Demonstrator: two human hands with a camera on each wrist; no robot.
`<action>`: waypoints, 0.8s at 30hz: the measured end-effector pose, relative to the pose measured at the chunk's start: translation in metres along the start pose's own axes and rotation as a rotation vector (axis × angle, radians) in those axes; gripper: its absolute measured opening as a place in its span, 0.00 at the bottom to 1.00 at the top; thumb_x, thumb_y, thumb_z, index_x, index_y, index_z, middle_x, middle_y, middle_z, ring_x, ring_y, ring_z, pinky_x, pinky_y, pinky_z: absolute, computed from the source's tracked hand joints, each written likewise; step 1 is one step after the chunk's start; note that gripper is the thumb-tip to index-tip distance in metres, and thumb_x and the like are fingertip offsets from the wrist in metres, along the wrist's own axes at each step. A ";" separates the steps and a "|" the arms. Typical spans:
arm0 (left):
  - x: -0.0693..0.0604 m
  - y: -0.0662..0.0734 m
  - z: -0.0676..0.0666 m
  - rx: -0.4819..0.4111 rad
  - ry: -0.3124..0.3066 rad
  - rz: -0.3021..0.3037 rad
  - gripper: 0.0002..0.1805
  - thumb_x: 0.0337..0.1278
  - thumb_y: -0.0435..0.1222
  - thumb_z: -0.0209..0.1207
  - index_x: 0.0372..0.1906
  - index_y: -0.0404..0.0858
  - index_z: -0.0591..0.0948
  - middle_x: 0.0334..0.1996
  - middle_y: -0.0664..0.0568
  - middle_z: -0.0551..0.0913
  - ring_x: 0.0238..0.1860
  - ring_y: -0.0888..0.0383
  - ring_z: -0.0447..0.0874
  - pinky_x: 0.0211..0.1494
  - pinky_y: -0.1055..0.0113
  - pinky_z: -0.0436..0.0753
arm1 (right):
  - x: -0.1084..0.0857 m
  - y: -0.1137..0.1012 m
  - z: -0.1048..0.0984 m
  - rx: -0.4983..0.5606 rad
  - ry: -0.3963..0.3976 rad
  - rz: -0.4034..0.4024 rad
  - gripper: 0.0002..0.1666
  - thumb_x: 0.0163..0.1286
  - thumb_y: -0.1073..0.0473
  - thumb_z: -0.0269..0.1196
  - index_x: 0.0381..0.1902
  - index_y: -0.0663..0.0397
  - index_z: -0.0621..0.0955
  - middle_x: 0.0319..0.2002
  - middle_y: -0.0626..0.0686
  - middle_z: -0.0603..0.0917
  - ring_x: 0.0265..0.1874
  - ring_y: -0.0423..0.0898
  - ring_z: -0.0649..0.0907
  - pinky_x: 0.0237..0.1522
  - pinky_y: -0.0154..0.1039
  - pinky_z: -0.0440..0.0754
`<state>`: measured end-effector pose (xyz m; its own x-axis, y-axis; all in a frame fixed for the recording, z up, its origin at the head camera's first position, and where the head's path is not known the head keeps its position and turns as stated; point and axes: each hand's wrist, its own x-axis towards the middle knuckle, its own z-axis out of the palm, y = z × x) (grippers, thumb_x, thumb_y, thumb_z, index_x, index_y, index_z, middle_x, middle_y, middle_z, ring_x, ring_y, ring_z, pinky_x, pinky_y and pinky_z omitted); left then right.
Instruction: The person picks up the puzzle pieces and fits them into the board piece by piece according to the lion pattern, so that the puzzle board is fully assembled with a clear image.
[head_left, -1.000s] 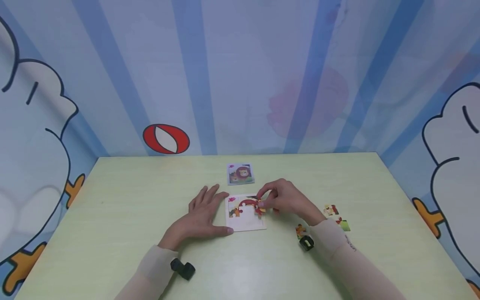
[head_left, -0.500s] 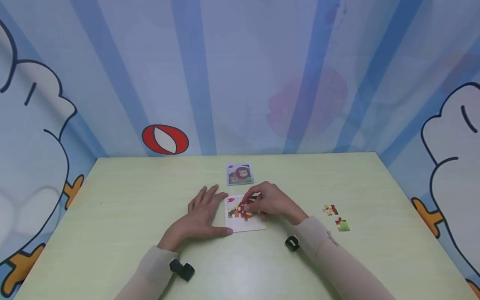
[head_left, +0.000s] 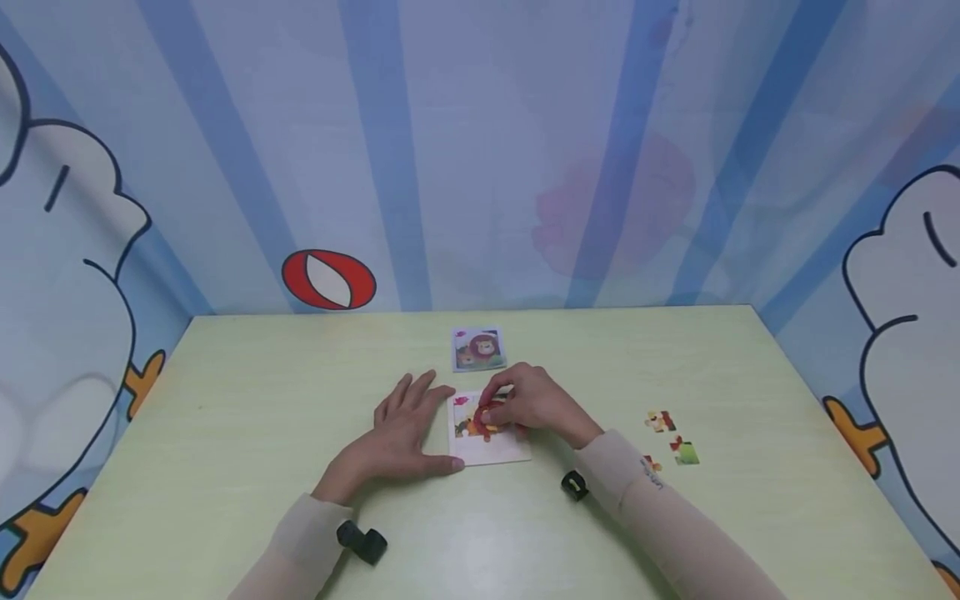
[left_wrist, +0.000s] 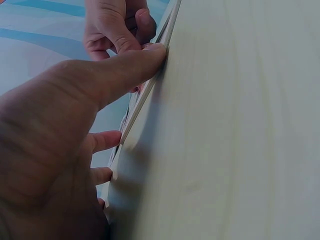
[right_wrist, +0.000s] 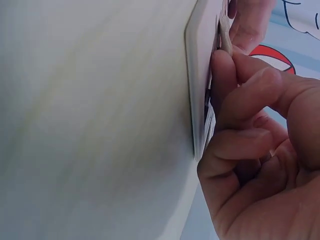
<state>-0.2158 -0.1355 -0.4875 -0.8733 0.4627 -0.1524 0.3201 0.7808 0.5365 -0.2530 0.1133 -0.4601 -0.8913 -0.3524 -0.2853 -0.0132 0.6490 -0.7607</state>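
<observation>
A white puzzle board (head_left: 491, 452) lies on the table with several coloured pieces in its upper part. Fingers spread, the left hand (head_left: 397, 442) touches the board's left side; its thumb rests on the edge in the left wrist view, where the board (left_wrist: 135, 116) appears side-on. Over the board, the right hand (head_left: 542, 408) pinches a puzzle piece (head_left: 486, 423) between thumb and index finger. From the right wrist, this piece (right_wrist: 225, 37) shows edge-on, close to the board's surface (right_wrist: 199, 75). The right fingers partly cover the pieces behind them.
Behind the board lies a lion picture card (head_left: 479, 349). To the right, loose puzzle pieces (head_left: 685, 451) lie beside the right sleeve, one partly covered by it. A patterned curtain (head_left: 487, 167) hangs at the table's back edge.
The right hand has moved left across the board with its piece, from the right side to the middle. A loose piece beside the sleeve has come partly into view. The left hand has stayed put.
</observation>
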 end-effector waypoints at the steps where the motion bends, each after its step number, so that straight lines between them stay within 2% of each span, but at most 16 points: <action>1: 0.000 0.000 0.000 -0.001 0.000 0.001 0.57 0.51 0.60 0.75 0.84 0.51 0.61 0.90 0.44 0.44 0.89 0.33 0.32 0.84 0.23 0.42 | 0.000 -0.001 0.000 -0.018 0.009 0.003 0.04 0.67 0.58 0.77 0.39 0.44 0.91 0.28 0.47 0.89 0.14 0.42 0.76 0.20 0.33 0.74; 6: -0.001 -0.001 0.000 -0.007 0.005 0.003 0.57 0.51 0.60 0.75 0.84 0.51 0.61 0.90 0.44 0.44 0.89 0.33 0.32 0.84 0.23 0.42 | 0.001 -0.007 0.002 -0.125 0.054 0.001 0.08 0.64 0.56 0.79 0.38 0.44 0.89 0.35 0.48 0.89 0.21 0.44 0.79 0.24 0.34 0.74; 9: -0.001 -0.001 0.000 -0.010 0.007 0.006 0.57 0.51 0.60 0.75 0.84 0.51 0.61 0.90 0.44 0.44 0.89 0.33 0.32 0.84 0.23 0.42 | 0.002 -0.007 0.003 -0.154 0.065 -0.003 0.09 0.64 0.57 0.79 0.39 0.46 0.88 0.39 0.49 0.88 0.22 0.44 0.79 0.24 0.34 0.75; 13: 0.000 -0.001 0.000 -0.014 0.006 0.008 0.57 0.51 0.60 0.75 0.84 0.51 0.61 0.90 0.44 0.44 0.89 0.33 0.32 0.84 0.23 0.42 | 0.002 -0.007 0.004 -0.139 0.057 -0.008 0.09 0.65 0.58 0.79 0.39 0.48 0.87 0.34 0.50 0.87 0.17 0.43 0.78 0.21 0.33 0.75; 19: -0.001 -0.001 0.000 -0.019 0.003 0.008 0.57 0.51 0.60 0.75 0.84 0.51 0.61 0.90 0.44 0.44 0.89 0.33 0.32 0.84 0.23 0.42 | -0.004 0.002 -0.003 -0.072 0.041 -0.054 0.10 0.69 0.55 0.76 0.46 0.49 0.89 0.25 0.49 0.89 0.16 0.43 0.78 0.22 0.34 0.76; 24: -0.001 -0.001 0.001 -0.016 0.007 0.005 0.57 0.50 0.60 0.75 0.84 0.50 0.62 0.90 0.44 0.44 0.89 0.33 0.33 0.84 0.23 0.44 | -0.018 0.013 -0.022 -0.062 0.036 -0.107 0.12 0.73 0.54 0.72 0.51 0.51 0.89 0.33 0.52 0.92 0.19 0.46 0.83 0.27 0.37 0.81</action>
<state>-0.2152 -0.1365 -0.4887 -0.8743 0.4636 -0.1440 0.3184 0.7716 0.5506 -0.2470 0.1433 -0.4521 -0.8989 -0.3985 -0.1824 -0.1362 0.6496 -0.7480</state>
